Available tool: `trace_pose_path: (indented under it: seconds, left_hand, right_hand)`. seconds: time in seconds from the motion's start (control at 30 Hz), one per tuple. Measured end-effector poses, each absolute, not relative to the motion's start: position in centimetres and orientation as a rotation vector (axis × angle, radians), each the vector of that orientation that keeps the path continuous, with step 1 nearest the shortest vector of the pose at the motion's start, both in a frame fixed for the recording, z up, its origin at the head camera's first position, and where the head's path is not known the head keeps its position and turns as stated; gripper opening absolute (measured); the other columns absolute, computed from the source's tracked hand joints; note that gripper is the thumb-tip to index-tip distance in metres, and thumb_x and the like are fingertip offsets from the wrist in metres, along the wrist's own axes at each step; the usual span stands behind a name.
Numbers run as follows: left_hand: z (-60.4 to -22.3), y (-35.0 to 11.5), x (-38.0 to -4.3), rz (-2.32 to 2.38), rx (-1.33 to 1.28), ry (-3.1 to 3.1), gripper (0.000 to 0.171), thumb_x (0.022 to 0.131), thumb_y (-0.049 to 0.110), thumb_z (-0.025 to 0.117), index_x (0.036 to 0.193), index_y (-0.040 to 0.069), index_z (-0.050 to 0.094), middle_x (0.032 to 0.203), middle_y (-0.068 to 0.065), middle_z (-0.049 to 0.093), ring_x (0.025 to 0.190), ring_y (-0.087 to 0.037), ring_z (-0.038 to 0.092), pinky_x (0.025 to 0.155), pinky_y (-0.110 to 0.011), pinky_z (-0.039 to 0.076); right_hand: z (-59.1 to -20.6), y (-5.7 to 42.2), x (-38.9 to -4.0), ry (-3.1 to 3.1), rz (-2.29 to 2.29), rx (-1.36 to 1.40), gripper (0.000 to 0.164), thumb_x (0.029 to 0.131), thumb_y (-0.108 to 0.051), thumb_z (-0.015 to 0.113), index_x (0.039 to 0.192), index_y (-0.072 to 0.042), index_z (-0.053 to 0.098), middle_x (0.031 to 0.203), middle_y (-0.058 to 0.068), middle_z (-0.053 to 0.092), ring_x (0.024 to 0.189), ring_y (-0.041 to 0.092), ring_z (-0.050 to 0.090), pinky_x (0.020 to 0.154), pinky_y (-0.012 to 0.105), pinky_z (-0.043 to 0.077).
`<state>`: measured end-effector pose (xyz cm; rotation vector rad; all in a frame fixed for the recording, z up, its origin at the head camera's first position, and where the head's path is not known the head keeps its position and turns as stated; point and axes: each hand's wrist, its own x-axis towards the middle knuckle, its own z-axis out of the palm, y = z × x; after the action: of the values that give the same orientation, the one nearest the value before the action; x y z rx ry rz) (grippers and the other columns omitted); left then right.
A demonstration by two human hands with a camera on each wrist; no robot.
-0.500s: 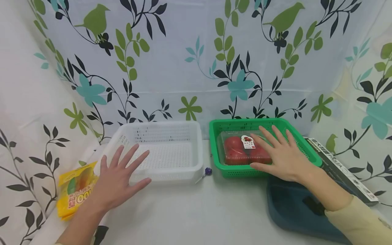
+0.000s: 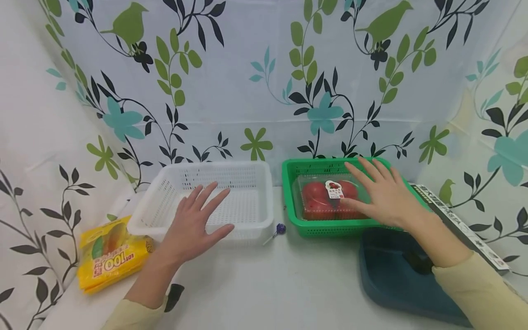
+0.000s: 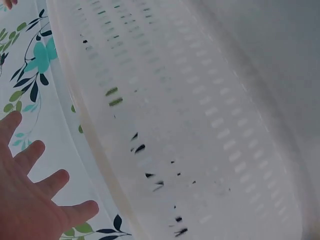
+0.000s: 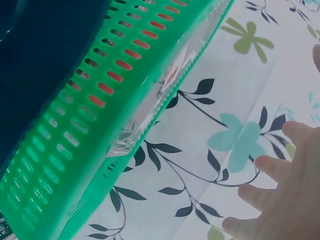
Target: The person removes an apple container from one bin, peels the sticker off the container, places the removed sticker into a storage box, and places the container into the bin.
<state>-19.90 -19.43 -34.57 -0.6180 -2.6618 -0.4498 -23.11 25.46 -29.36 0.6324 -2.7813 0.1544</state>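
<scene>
My left hand point(image 2: 191, 229) hovers over the front left of a white plastic basket point(image 2: 264, 201), fingers spread and holding nothing. In the left wrist view its fingertips stand beside the basket's perforated wall point(image 3: 200, 120). Over the right part of a green basket point(image 2: 326, 228) is my right hand point(image 2: 385, 197), its fingers also spread with nothing in them. Inside the green basket lies a clear plastic box of red tomato-like fruit point(image 2: 315, 195) with a white label point(image 2: 334, 189). The right wrist view shows the green basket's slotted side point(image 4: 125, 65) and the hand apart from it.
A yellow snack bag point(image 2: 111, 256) lies left of the white basket. Between the baskets is a small purple-wrapped lollipop point(image 2: 280, 228). In front of the green basket sits a dark blue bin point(image 2: 383, 279), with a long black-and-white box point(image 2: 462, 227) along the right.
My left hand has moved right, uncovering more of the yellow bag. The right hand has shifted slightly up, and its fingers have drawn closer together.
</scene>
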Motion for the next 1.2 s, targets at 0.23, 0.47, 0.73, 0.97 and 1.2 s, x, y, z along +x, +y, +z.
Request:
trace_pose_path:
  seconds: [0.23,0.47,0.73,0.97,1.2]
  left_hand:
    - [-35.5,-16.0,-21.4,-0.647,-0.725,-2.541,0.074,0.091,0.046,0.069,0.156,0.023,0.041,0.161,-0.008,0.031,0.147,-0.034,0.026,0.116,-0.06,0.024]
    - [-36.6,-12.9,-22.3,-0.781,-0.762,-2.506,0.075,0.091,0.043,0.073,0.156,0.025,0.04,0.161,-0.007,0.031,0.147,-0.029,0.028,0.113,-0.056,0.034]
    - [-36.9,-9.6,-23.1,-0.911,-0.775,-2.519,0.072,0.093,0.043,0.069,0.156,0.026,0.039,0.162,-0.004,0.029,0.146,-0.026,0.029,0.11,-0.054,0.039]
    - [-37.0,-7.7,-23.0,-0.987,-0.784,-2.502,0.07,0.093,0.041,0.068,0.155,0.023,0.041,0.16,-0.006,0.032,0.144,-0.028,0.033,0.108,-0.056,0.041]
    - [-36.7,-5.1,-22.5,-1.103,-0.794,-2.46,0.066,0.095,0.035,0.068,0.153,0.016,0.044,0.157,-0.011,0.036,0.142,-0.03,0.037,0.104,-0.052,0.047]
  right_hand:
    - [-29.5,26.1,-24.6,-2.87,0.282,0.586,0.09,0.095,-0.062,0.056,0.162,-0.014,0.02,0.162,0.025,0.019,0.145,0.053,0.017,0.11,0.076,0.012]
    - [-29.9,26.9,-25.7,-2.946,0.436,0.517,0.092,0.096,-0.058,0.059,0.162,-0.011,0.016,0.161,0.029,0.019,0.144,0.054,0.019,0.109,0.075,0.02]
    - [-29.0,28.4,-27.1,-3.068,0.612,0.49,0.097,0.097,-0.055,0.059,0.162,-0.004,0.007,0.16,0.033,0.012,0.144,0.056,0.015,0.107,0.076,0.021]
    - [-29.1,28.9,-28.2,-3.173,0.832,0.5,0.101,0.097,-0.051,0.061,0.16,0.001,0.003,0.161,0.034,0.008,0.144,0.056,0.013,0.108,0.075,0.021]
    - [-29.6,29.2,-29.1,-3.204,0.99,0.339,0.1,0.099,-0.053,0.056,0.16,0.0,-0.003,0.16,0.036,0.008,0.143,0.056,0.016,0.108,0.073,0.025]
